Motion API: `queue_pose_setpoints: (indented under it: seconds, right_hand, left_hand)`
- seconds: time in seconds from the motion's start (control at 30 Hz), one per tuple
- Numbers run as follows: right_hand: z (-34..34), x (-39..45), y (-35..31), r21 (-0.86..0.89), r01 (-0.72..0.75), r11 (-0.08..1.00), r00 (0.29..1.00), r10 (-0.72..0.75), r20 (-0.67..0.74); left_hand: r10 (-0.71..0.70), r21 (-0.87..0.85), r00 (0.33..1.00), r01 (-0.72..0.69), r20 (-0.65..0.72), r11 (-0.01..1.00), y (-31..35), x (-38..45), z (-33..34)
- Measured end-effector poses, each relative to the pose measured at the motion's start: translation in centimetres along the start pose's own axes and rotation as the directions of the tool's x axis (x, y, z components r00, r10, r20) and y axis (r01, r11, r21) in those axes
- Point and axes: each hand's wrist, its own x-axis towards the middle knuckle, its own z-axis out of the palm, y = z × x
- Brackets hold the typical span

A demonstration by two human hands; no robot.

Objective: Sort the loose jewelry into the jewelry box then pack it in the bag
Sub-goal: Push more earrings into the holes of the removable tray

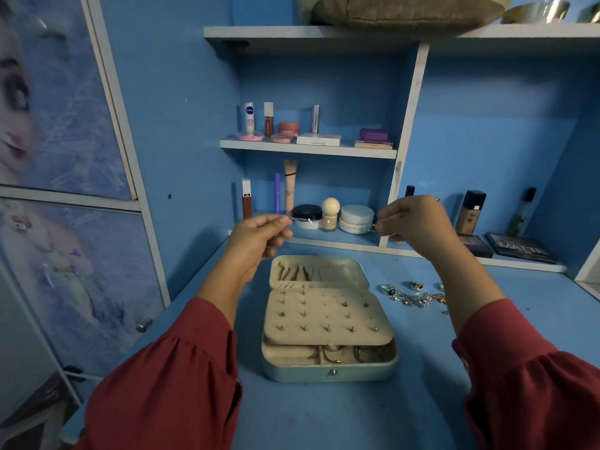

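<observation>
A: What sits nearest on the blue counter (324,414)?

B: A pale teal, rounded-rectangular jewelry box (329,323), lying open at 6 o'clock. A cream padded panel (328,315) studded with small earrings covers most of its base; below the panel's edge, compartments show hoops and thin pieces. The raised lid at the far side holds a few chains.

A: And the loose pieces?

B: A small heap of silver and gold rings and brooches (415,295) lies on the counter at about 3 o'clock from the box, near it but apart.

A: The hands?

B: Both are raised above the box's far edge, in dark red gathered sleeves. The left hand (259,233), at 11 o'clock, has its fingers curled with thumb and forefinger pinching something small and shiny at their tips. The right hand (410,220), at 1 o'clock, pinches likewise. A fine strand may run between them, too thin to make out.

A: Farther back?

B: At 12 o'clock, blue shelves (308,149) carry cosmetic tubes, jars and compacts; dark palettes (519,248) lie at 2 o'clock.
</observation>
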Motion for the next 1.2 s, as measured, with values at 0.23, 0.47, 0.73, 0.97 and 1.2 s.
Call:
queue_pose_setpoints:
  seconds: [0.23,0.47,0.73,0.97,1.2]
  right_hand:
    - [1.3,-0.3,-0.5,-0.149,0.07,0.986,0.997,-0.072,-0.011]
    - [2.7,-0.2,-2.5,-0.14,0.166,0.976,0.986,-0.163,0.033]
    - [3.6,-0.1,-3.3,-0.136,0.256,0.957,0.963,-0.24,0.123]
    - [4.2,-0.5,-2.8,-0.191,0.28,0.941,0.942,-0.231,0.243]
    - [4.3,-0.6,-3.0,-0.211,0.294,0.932,0.937,-0.237,0.258]
  left_hand:
    - [-0.003,0.477,0.997,-0.037,0.083,0.878,0.2,0.1,1.6]
    - [-0.047,0.589,0.936,-0.179,0.348,0.788,1.4,0.5,4.3]
    - [-0.216,0.733,0.893,-0.164,0.395,0.661,0.0,1.3,5.7]
    - [-0.151,0.727,0.911,-0.197,0.383,0.658,-1.0,1.9,5.3]
    - [-0.142,0.77,0.879,-0.309,0.455,0.558,-1.7,1.7,5.9]
